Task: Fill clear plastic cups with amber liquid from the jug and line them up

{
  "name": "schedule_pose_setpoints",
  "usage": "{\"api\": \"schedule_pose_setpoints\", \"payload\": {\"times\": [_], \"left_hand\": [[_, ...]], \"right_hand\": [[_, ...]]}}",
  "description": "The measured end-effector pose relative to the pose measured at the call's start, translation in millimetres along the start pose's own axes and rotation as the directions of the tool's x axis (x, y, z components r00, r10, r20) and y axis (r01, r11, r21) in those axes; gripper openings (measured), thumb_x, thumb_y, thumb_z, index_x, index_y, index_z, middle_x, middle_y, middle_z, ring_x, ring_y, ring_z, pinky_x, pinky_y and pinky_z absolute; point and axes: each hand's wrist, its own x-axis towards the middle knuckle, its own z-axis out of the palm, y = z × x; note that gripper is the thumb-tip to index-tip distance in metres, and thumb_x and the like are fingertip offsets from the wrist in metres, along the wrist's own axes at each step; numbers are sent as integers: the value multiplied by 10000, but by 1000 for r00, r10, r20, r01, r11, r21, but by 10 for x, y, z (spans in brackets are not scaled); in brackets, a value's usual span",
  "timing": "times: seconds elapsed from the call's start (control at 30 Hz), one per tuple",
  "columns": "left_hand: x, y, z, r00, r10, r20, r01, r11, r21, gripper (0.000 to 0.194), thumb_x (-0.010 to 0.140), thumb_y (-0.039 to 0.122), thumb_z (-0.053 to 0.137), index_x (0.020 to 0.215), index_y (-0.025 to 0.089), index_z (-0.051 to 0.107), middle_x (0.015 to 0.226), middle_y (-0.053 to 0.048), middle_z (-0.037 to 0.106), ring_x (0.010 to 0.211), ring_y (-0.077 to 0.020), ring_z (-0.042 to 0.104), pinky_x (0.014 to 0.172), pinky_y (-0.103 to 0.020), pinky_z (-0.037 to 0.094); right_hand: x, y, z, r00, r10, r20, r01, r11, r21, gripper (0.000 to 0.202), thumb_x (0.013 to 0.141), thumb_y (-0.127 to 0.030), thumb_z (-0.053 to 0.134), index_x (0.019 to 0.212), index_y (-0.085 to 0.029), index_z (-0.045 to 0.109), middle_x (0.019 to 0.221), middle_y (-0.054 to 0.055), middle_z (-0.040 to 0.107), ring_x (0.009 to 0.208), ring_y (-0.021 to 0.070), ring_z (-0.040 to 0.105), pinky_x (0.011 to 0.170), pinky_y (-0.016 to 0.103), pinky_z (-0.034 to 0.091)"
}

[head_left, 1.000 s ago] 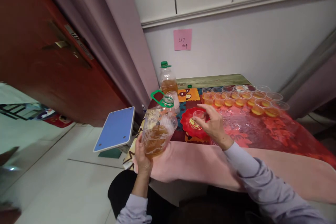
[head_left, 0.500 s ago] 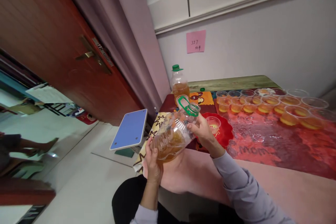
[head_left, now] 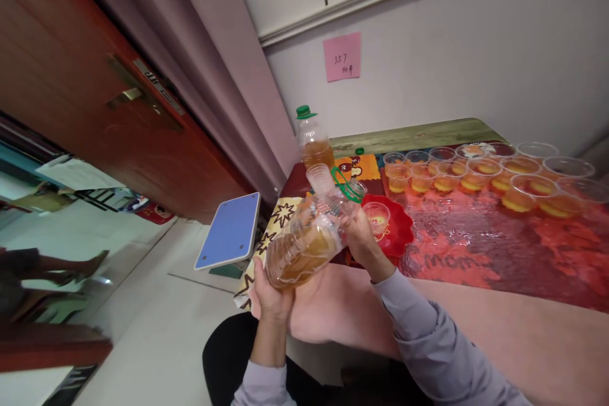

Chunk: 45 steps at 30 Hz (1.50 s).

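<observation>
Between my hands is a large clear plastic bottle (head_left: 304,247), partly filled with amber liquid and tilted with its uncapped mouth up to the right. My left hand (head_left: 271,292) is closed around the bottle's base. My right hand (head_left: 359,235) grips it near the neck, just under the green ring handle. Behind the neck, a stack of clear plastic cups (head_left: 321,179) shows in part. Beyond the mouth, a clear cup (head_left: 377,217) stands on a red scalloped plate (head_left: 403,228). A second bottle (head_left: 316,146) with a green cap stands upright at the back.
Several clear cups (head_left: 483,171) with amber liquid stand in rows on the red table cover (head_left: 476,247) at right. A loose green cap (head_left: 360,151) lies near the wall. Left of the table is a small blue-topped stand (head_left: 231,228); a person's legs (head_left: 61,263) show farther left.
The bottle has shifted slightly, still tilted in both hands, and its handle ring has swung back from the neck. The camera view has shifted, and the cup stack now shows behind the bottle.
</observation>
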Motion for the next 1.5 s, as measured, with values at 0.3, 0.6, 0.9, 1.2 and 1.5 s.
{"api": "schedule_pose_setpoints", "payload": {"times": [0.3,0.6,0.9,1.2,1.5], "left_hand": [[-211,292,139,988,136,68,-141,987,72,623,913,724,722,1260,219,835,1361,-128,819,1382,-355,712,1177,-510,561],[-331,456,192,987,162,19,-164,976,145,502,830,558,870,1233,261,830,1398,-77,803,1387,-322,698,1191,-462,548],[-219,548,51,962,267,54,-272,932,238,608,760,505,919,1319,304,786,1334,-30,805,1200,-248,754,1089,-372,573],[-51,455,-28,974,214,80,-227,946,233,529,774,509,893,1235,268,799,1275,-34,817,1155,-249,750,1067,-385,558],[11,569,1,968,227,102,-247,928,278,564,753,487,902,1259,263,795,1242,-17,820,1075,-217,748,993,-338,574]], "right_hand": [[-1,16,75,991,5,-131,21,981,195,712,724,-769,918,1227,-291,763,1337,110,825,1311,358,757,1157,552,615],[-42,102,81,996,-15,-84,36,968,250,622,806,-764,849,1224,-311,765,1301,86,826,1248,331,787,1130,550,636],[-93,293,98,976,-20,-215,38,996,77,544,898,-726,784,1174,-257,791,1181,78,848,1106,302,804,989,471,689],[-100,286,209,950,-22,-310,42,997,59,475,912,-647,771,1153,-238,805,1203,81,849,1174,304,778,1094,484,631],[-144,399,264,904,-8,-427,60,992,108,441,943,-611,756,1181,-241,785,1246,71,830,1216,285,749,1165,475,560]]}}
